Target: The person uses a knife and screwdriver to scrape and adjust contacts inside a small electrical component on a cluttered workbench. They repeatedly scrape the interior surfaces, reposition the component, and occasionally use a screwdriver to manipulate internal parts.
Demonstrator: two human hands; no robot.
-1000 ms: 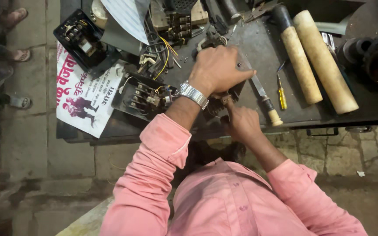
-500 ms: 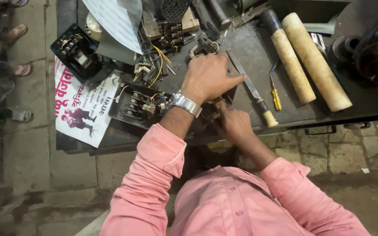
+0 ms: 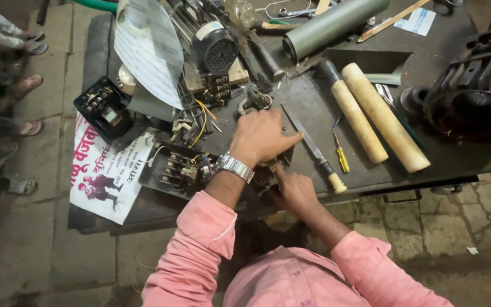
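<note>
Under the left hand (image 3: 263, 138), pressed palm-down with fingers curled over it, a small dark part at the near edge of the table (image 3: 313, 102); grip closed on that part, most likely to pin it steady for work from below; wristwatch (image 3: 234, 166) on that wrist. Just beneath, touching the same part, the right hand (image 3: 295, 190), fingers pinched up against its underside; cannot tell whether holding a tool or only the part, since hidden by the left hand. Beside the left wrist, an open switch box (image 3: 174, 167) with coloured wires; right of the hands, a file with a pale handle (image 3: 316, 153), a small yellow screwdriver (image 3: 341, 153) and two wooden rollers (image 3: 370, 113) lying side by side, within easy reach. Farther back, a grey tube (image 3: 336, 23), a small motor (image 3: 214, 45) and a sheet of paper (image 3: 149, 51). Dark metal top, crowded; printed poster (image 3: 106, 170) hanging over its left edge; stone paving below, sandalled feet (image 3: 21, 85) of onlookers at left.
</note>
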